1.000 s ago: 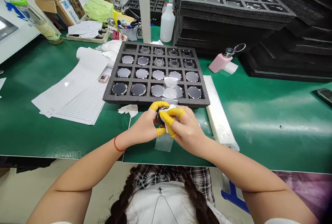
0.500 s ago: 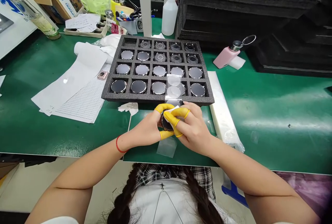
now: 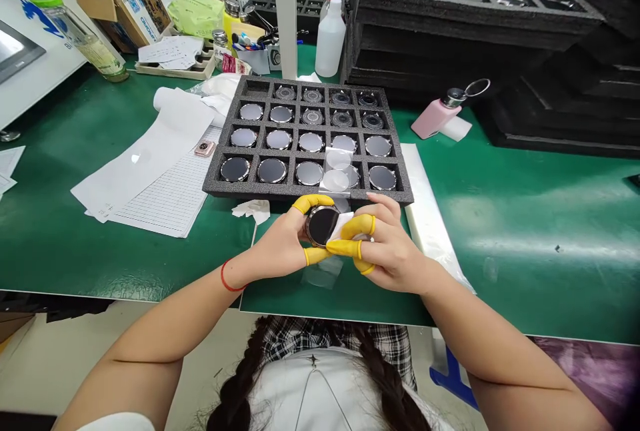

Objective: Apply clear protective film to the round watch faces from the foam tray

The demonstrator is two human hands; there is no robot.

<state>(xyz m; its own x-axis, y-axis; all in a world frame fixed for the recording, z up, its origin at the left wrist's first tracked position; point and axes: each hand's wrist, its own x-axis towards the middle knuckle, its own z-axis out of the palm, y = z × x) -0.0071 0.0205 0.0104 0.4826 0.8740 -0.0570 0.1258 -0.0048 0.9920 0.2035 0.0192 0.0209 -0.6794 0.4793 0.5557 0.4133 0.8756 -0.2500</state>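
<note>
My left hand [image 3: 283,241], with yellow finger cots on thumb and finger, is closed around the rim of a round watch case [image 3: 321,225] with a dark glass face. Yellow cots also cover fingers of my right hand [image 3: 387,244], which pinches a small white wipe [image 3: 341,224] against the right side of the glass. Just beyond my hands lies a black foam tray [image 3: 310,196] holding several watch cases, some face up and some back up. A clear strip with round film stickers [image 3: 336,181] lies across the tray's front edge.
A clear plastic-wrapped white pack [image 3: 435,218] lies right of the tray. The pink pump bottle [image 3: 435,118] stands beyond it, before stacked black foam trays [image 3: 450,38]. Papers [image 3: 150,171] and a small pink square device [image 3: 205,148] lie left. A white bottle [image 3: 330,41] stands behind.
My right hand has moved right across the glass with the wipe, so more of the dark face shows. My left hand keeps its hold on the watch case.
</note>
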